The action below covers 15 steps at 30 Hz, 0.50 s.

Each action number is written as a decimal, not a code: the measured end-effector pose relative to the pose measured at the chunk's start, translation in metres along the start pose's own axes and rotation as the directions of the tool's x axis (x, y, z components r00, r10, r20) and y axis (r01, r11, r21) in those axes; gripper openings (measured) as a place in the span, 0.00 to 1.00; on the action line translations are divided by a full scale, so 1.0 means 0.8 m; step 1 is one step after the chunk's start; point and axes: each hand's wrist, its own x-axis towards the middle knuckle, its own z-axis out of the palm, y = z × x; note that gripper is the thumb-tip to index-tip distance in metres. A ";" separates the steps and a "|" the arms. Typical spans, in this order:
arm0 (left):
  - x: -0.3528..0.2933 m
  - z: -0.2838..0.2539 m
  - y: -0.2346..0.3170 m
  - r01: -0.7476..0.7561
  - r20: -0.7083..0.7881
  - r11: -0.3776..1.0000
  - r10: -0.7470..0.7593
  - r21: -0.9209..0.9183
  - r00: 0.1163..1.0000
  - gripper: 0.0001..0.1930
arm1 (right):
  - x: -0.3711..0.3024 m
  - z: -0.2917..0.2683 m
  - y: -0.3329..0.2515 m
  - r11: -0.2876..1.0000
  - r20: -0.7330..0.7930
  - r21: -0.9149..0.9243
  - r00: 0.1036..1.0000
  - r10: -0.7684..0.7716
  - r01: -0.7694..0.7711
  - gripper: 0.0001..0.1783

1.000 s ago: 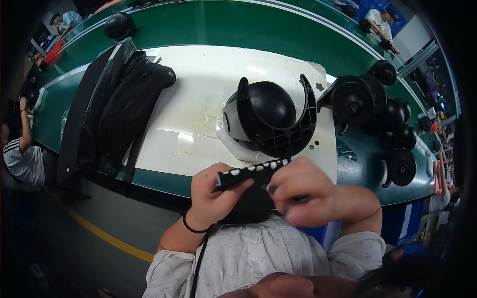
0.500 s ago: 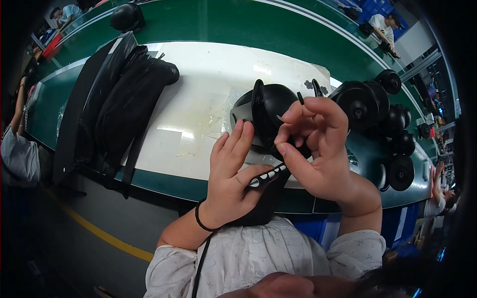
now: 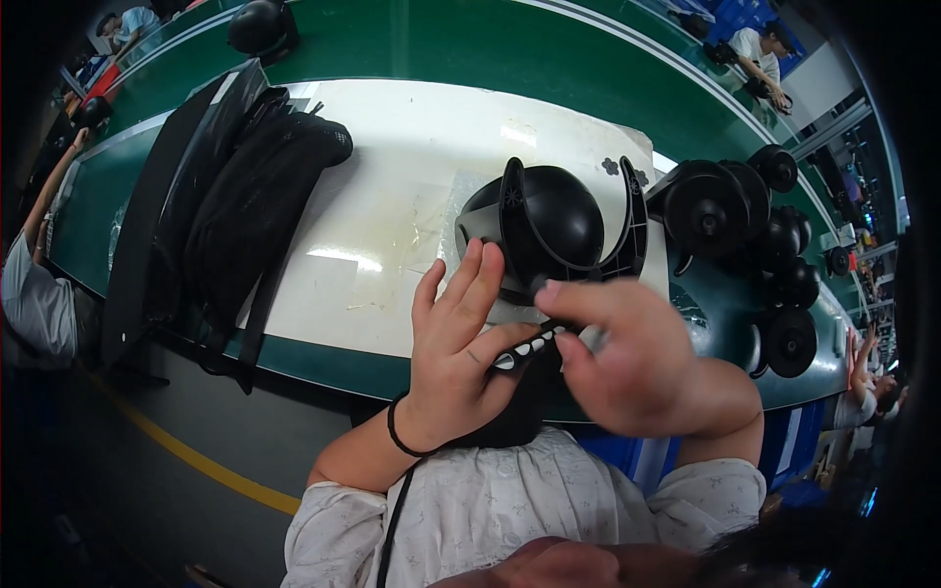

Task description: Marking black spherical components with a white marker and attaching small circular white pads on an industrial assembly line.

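Observation:
My left hand (image 3: 456, 328) is closed at the thumb side on a narrow black strip (image 3: 534, 345) with a row of white pads; its other fingers stretch toward a black dome-shaped shell (image 3: 567, 211). A curved black frame (image 3: 513, 211) with two upright prongs stands round the shell's near side. My right hand (image 3: 637, 358), smeared by motion, is curled over the strip's right end. A small dark tip (image 3: 538, 284) shows at its fingers, but what it grips cannot be made out.
A black mesh bag (image 3: 260, 186) with straps lies at the left of the white work board (image 3: 392, 127). Several round black parts (image 3: 708, 211) crowd the right side. Another black dome (image 3: 260, 29) sits on the green table (image 3: 451, 44) beyond. Co-workers are at the far edges.
My right hand has turned over and dropped from its raised pinch onto the strip's right end, uncovering more of the shell and frame. My left hand has barely moved.

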 end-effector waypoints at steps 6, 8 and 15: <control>-0.003 0.003 -0.003 0.001 -0.024 1.000 -0.001 0.019 1.000 0.13 | 0.051 0.005 0.051 0.911 -0.060 0.392 0.984 0.165 -0.129 0.34; -0.002 0.005 -0.002 0.001 -0.021 1.000 -0.001 0.004 1.000 0.12 | 0.058 0.008 0.054 0.866 0.003 0.456 0.973 0.230 -0.206 0.32; -0.003 0.004 -0.005 0.010 -0.033 1.000 -0.009 0.026 0.999 0.13 | 0.063 0.015 0.048 0.869 0.042 0.383 0.946 0.321 -0.312 0.29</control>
